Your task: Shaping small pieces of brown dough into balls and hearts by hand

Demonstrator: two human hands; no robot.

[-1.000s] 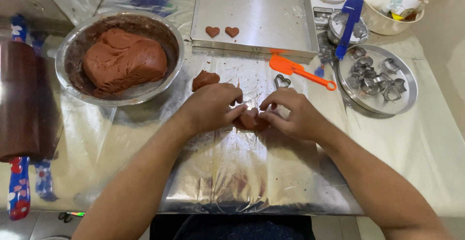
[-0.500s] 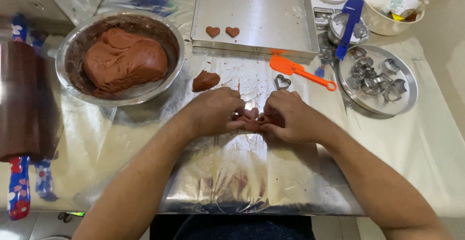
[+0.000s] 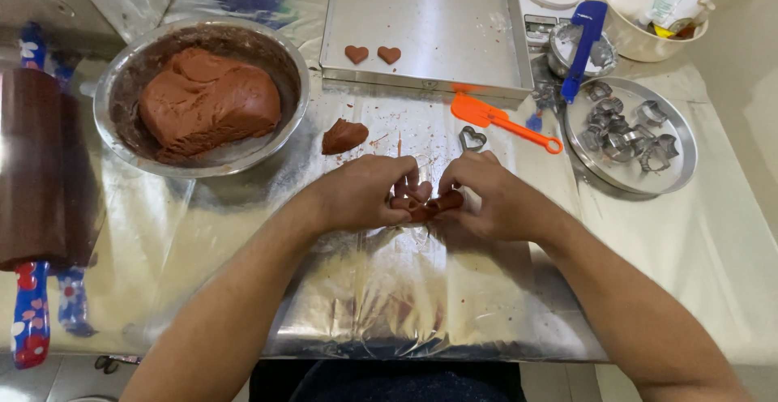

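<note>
While the hands sat slightly apart a second ago, the left hand (image 3: 361, 194) and right hand (image 3: 494, 199) now pinch one small brown dough piece (image 3: 428, 204) between their fingertips over the clear plastic-covered worktop (image 3: 405, 305). This closer grip suggests the piece is being shaped, with the small heart-shaped metal cutter (image 3: 471, 138) lying just beyond.

Matt brown dough (image 3: 425, 205) on crinkled glossy foil (image 3: 381, 305), beside a shiny metal bowl (image 3: 113, 102)

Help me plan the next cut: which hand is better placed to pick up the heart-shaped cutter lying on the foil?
Probably the right hand: the heart cutter lies just beyond its knuckles, while the left hand sits farther off. Both hands currently pinch the small dough piece.
</note>
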